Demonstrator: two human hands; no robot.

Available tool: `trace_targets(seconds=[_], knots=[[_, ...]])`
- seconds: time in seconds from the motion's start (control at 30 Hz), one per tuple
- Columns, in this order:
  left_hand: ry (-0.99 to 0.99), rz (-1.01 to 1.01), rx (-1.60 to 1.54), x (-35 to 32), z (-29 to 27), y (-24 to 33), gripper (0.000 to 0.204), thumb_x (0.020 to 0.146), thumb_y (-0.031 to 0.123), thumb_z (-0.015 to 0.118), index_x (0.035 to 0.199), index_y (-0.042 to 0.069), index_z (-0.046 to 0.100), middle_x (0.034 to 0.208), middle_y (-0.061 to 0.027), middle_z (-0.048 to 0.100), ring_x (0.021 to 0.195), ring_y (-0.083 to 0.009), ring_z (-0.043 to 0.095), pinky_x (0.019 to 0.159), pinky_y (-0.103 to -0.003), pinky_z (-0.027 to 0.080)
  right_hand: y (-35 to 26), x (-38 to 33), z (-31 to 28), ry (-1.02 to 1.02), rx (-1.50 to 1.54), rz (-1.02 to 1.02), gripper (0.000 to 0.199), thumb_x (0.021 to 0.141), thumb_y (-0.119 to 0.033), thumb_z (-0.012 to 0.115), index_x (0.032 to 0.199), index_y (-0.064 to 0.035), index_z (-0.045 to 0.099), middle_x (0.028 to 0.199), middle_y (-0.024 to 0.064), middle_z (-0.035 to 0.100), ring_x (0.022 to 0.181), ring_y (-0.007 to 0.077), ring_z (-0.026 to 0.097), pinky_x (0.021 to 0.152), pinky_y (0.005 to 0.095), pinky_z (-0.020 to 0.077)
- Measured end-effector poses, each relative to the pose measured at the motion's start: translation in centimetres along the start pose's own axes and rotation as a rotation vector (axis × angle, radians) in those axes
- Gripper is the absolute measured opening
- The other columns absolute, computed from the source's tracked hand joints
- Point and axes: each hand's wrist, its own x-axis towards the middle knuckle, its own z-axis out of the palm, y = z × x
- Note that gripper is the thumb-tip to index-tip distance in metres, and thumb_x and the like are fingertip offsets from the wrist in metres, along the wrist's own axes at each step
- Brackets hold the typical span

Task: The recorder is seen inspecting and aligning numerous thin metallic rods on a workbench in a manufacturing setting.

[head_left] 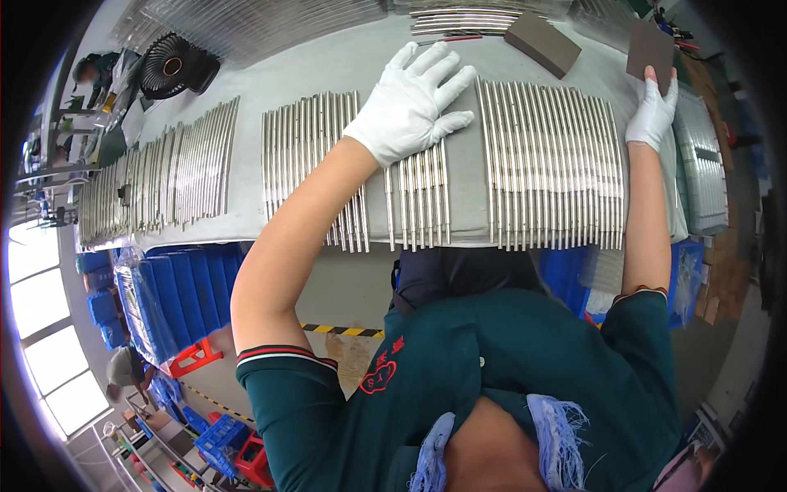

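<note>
**Fingers [456, 84] splayed above metal rods [553, 164], others closed on a brown block [652, 47]**

The left hand [414, 107], in a white glove, is spread wide and holds nothing; it covers the upper part of a small, gapped batch [422, 201], and whether it presses on the rods cannot be told. The right hand [652, 117], also gloved but with some fingertips uncovered, grasps the brown block at the table's right side, beyond the large right-hand batch.

Judging from how things lie, the work is partway along. Laying out looks largely done: the rods lie side by side in separate batches, with another batch [316, 156] left of the small one and one more [164, 172] farther left. The small batch, with its uneven spacing, seems least settled. Which rods are finished and which are left cannot be told from their surfaces.

A pale cloth [246, 176] covers the table. Toward its far edge are a second brown block [543, 43], a further stack of rods [467, 20], clear plastic packaging [246, 29] and a black fan [176, 66]. Clear trays [702, 164] stand at the right. Blue crates [193, 287], a red stool [197, 357], striped floor tape [352, 331] and windows [37, 287] fill the left side, where two other people are visible.
</note>
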Motion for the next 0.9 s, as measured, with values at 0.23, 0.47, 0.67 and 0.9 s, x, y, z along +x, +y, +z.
trace_targets(seconds=[0.23, 0.47, 0.67, 0.9], knots=[[0.083, 0.090, -0.153, 4.4, 1.6, 3.3, 0.063, 0.097, 0.055, 0.048, 0.137, 0.006, 0.054, 0.138, -0.0195, 0.055, 0.137, -0.0361, 0.043, 0.118, -0.053, 0.027, -0.7, -0.9, 1.0, -0.001, 0.173, 0.085, 0.073, 0.089, -0.019, 0.076, 0.149, -0.0012, 0.037, 0.133, 0.0113, 0.056, 0.118, 0.0181, 0.056, 0.103, 0.0291, 0.0437], [0.023, 0.102, -0.117, 3.5, 0.5, 2.6, 0.064, 0.096, 0.055, 0.049, 0.138, 0.006, 0.053, 0.139, -0.0204, 0.054, 0.138, -0.0364, 0.043, 0.118, -0.053, 0.026, -2.0, -0.4, 0.6, 0.054, 0.208, 0.111, 0.073, 0.090, -0.014, 0.074, 0.150, -0.0028, 0.035, 0.133, 0.0118, 0.055, 0.119, 0.0205, 0.055, 0.102, 0.0333, 0.0472], [-0.043, 0.037, 0.139, 0.5, -2.5, 0.0, 0.066, 0.095, 0.051, 0.054, 0.143, 0.006, 0.048, 0.144, -0.0175, 0.050, 0.138, -0.0367, 0.042, 0.116, -0.055, 0.028, -3.7, 1.0, 0.1, 0.098, 0.293, 0.060, 0.073, 0.089, -0.012, 0.074, 0.150, -0.0042, 0.035, 0.138, 0.0128, 0.051, 0.123, 0.0244, 0.054, 0.105, 0.0375, 0.0469], [0.113, 0.107, -0.063, 6.7, -0.1, 5.0, 0.062, 0.095, 0.051, 0.054, 0.139, 0.007, 0.053, 0.141, -0.0175, 0.053, 0.137, -0.0374, 0.044, 0.114, -0.056, 0.030, -5.5, 2.9, 1.0, 0.088, 0.232, -0.132, 0.070, 0.089, -0.009, 0.074, 0.148, -0.0033, 0.036, 0.137, 0.0127, 0.051, 0.123, 0.0248, 0.053, 0.106, 0.0375, 0.0464]])
